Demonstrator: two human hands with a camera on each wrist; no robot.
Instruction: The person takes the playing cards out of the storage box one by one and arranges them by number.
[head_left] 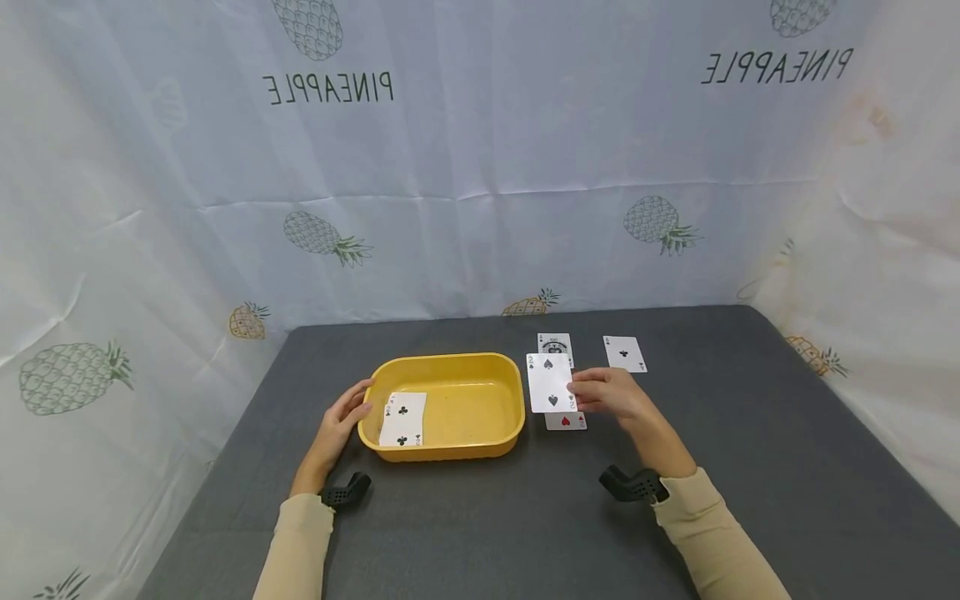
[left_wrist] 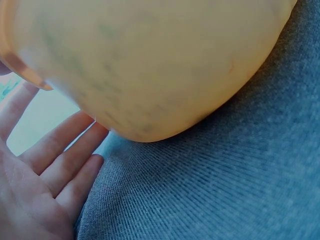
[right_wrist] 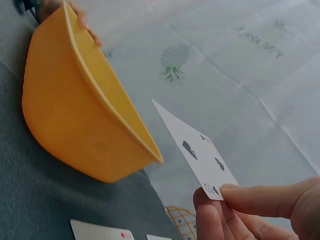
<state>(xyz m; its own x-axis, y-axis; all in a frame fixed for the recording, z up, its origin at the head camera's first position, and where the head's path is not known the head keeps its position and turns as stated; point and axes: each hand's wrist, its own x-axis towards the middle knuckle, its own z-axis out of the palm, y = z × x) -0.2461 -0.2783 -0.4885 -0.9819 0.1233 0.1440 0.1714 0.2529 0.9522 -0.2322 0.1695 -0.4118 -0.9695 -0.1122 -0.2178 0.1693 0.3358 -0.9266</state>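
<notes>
My right hand (head_left: 611, 392) pinches a two of spades playing card (head_left: 550, 385) between thumb and fingers, off the table and just right of the yellow basin (head_left: 450, 451). The right wrist view shows the card (right_wrist: 200, 155) tilted, gripped at one corner. With my left hand (head_left: 341, 425) I hold the basin's left rim; in the left wrist view several fingers (left_wrist: 70, 165) lie along the outer wall. Inside the basin, at its left, lies a two of clubs (head_left: 405, 421) over at least one other card. A two of hearts (head_left: 566, 422) is partly covered by the held card.
Behind the held card lies a card with an ornate black design (head_left: 555, 342). An ace of clubs (head_left: 624, 354) lies to its right. The dark grey table (head_left: 480, 525) ends at a white pineapple-print curtain (head_left: 480, 250) behind and at the sides.
</notes>
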